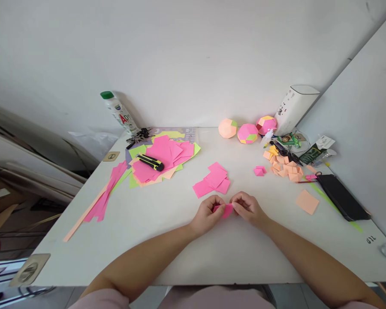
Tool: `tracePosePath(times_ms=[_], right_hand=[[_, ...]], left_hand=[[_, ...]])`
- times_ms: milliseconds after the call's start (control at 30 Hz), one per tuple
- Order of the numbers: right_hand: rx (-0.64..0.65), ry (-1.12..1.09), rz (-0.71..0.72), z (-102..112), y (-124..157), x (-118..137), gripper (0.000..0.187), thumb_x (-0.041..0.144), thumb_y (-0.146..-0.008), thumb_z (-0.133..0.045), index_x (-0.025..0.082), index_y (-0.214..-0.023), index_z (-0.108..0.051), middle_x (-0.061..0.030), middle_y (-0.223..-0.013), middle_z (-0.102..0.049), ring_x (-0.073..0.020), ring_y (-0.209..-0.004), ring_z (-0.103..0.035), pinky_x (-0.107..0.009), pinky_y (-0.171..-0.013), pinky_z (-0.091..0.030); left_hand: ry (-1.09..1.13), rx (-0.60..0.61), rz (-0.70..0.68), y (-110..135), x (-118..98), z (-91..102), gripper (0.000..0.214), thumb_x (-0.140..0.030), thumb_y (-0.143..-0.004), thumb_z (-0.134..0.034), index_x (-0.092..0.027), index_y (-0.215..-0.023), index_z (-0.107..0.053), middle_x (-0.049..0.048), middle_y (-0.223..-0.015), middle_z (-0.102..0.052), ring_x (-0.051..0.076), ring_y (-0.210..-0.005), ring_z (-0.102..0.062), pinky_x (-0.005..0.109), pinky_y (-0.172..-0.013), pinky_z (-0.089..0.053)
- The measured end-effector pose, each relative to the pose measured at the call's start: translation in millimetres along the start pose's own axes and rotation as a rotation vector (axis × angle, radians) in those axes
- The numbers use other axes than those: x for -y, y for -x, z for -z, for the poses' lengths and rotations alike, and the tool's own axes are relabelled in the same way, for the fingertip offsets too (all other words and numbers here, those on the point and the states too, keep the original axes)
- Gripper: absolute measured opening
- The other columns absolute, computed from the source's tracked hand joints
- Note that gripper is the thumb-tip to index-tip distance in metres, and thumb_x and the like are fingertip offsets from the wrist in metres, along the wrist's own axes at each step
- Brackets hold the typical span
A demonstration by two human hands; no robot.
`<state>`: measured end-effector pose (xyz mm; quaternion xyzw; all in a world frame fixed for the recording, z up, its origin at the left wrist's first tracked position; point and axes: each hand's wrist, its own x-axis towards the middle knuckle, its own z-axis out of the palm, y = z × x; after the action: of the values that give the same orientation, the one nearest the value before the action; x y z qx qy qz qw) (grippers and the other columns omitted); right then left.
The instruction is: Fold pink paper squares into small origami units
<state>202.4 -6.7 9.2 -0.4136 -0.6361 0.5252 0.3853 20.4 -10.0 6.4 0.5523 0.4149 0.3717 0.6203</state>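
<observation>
The white desk (141, 240) carries everything, with its near middle kept bare, seemingly so the hands have room to work. Back left lies a loose spread of pink, peach and green paper sheets (167, 150), fanned out rather than squared up, likely so any colour can be pulled free. A white container (294, 107) and a green-capped bottle (119, 112) stand against the wall, out of the way. A black flat case (341, 197) lies along the right edge. Long pink strips (107, 193) trail off the left side, apart from the sheets, like trimmings pushed aside. A heap of peach folded pieces (286, 168) is gathered at the right, near three paper polyhedra (247, 133) lined up at the back. The left hand (207, 213) and right hand (247, 207) meet just above the desk's near middle, knuckles toward each other. A small stack of pink squares (214, 179) lies just beyond them, within easy reach. A yellow-and-black utility knife (150, 162) rests on the sheets, perhaps also weighing them down. A single peach square (307, 201) sits alone at the right. Smallest, the pink paper piece (227, 210) is pinched at each end, each hand's grip clenched on it, low and close, which I judge steadies a fine crease.
</observation>
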Motion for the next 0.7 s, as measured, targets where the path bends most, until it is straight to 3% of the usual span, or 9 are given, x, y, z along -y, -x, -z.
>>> tracePosePath(times_ms=[233, 533, 700], right_hand=[[0.017, 0.083, 0.038, -4.3, 2.9, 2.4, 0.013, 0.023, -0.081, -0.054, 0.018, -0.068, -0.054, 0.0040, -0.054, -0.044, -0.0089, -0.046, -0.035, -0.023, -0.044, -0.029], [-0.169, -0.073, -0.037, 2.9, 0.0, -0.6, 0.011, 0.020, -0.077, -0.052, 0.019, -0.067, -0.050, 0.0031, -0.058, -0.050, -0.0098, -0.047, -0.046, -0.022, -0.044, -0.037], [-0.195, -0.160, -0.049, 4.7, -1.2, -1.8, 0.012, 0.019, -0.077, -0.053, 0.019, -0.066, -0.050, 0.0027, -0.062, -0.052, -0.0096, -0.049, -0.048, -0.023, -0.047, -0.040]], left_hand=[[-0.023, 0.047, 0.017, 0.7, -2.9, -1.1, 0.018, -0.031, -0.080, -0.053, -0.017, -0.072, -0.047, -0.0033, -0.062, -0.047, 0.008, -0.052, -0.037, 0.021, -0.051, -0.031], [0.075, -0.005, 0.018, -0.1, -0.3, 0.6, 0.024, -0.038, -0.079, -0.055, -0.018, -0.073, -0.044, -0.0065, -0.059, -0.039, 0.007, -0.049, -0.030, 0.021, -0.047, -0.024], [0.134, -0.038, -0.005, 0.1, 1.7, 1.6, 0.025, -0.041, -0.083, -0.051, -0.019, -0.075, -0.042, -0.0070, -0.059, -0.038, 0.007, -0.049, -0.034, 0.020, -0.048, -0.027]])
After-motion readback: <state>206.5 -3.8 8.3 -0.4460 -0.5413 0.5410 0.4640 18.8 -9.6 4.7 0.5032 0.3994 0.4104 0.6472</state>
